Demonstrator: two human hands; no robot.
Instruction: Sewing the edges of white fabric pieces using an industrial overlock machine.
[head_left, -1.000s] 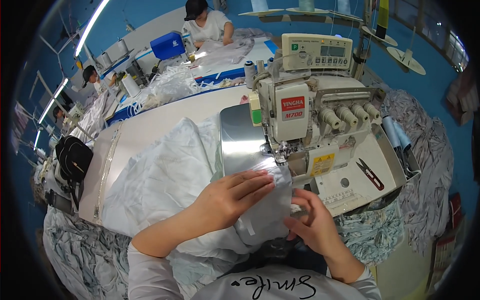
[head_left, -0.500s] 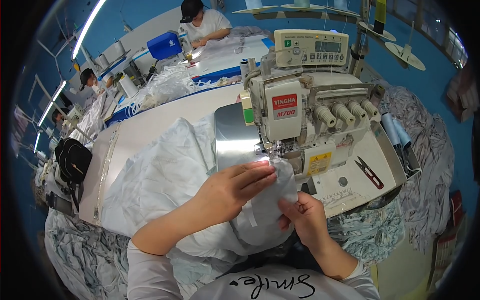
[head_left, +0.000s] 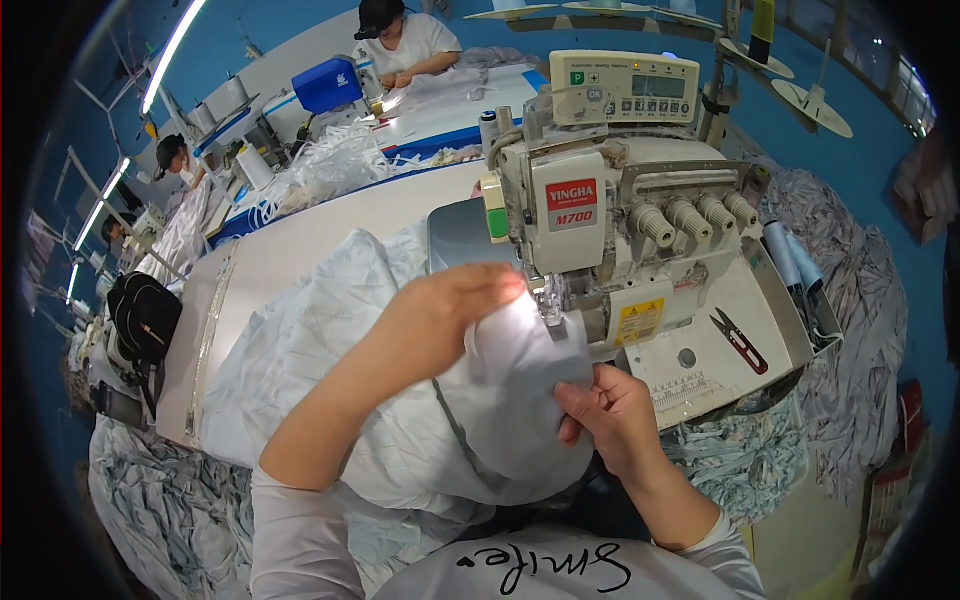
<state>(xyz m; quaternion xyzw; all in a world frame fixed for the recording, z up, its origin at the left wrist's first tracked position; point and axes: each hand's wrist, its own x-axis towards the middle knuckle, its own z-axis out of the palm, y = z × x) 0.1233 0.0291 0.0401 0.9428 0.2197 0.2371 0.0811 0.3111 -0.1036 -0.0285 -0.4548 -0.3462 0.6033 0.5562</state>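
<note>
A pale grey-white garment (head_left: pixel 350 390) lies bunched on the sewing table in front of me. My left hand (head_left: pixel 440 315) presses flat on the fabric just left of the presser foot of the cream overlock sewing machine (head_left: pixel 610 220), fingers together. At the near edge my right hand (head_left: pixel 610 415) pinches the fabric below the needle, thumb on top. The cloth under the needle is lit by the machine's lamp. The needle itself is partly hidden behind my left fingertips.
Red-handled thread snips (head_left: pixel 740 340) lie on the machine bed to the right. Heaps of patterned fabric (head_left: pixel 850 320) hang around the table's right and front. A black bag (head_left: pixel 145 315) sits at left. Other people (head_left: pixel 400 40) work at tables behind.
My head has moved closer to the machine. My left hand has slid forward with the fabric up to the presser foot, and my right hand has shifted its grip on the near edge.
</note>
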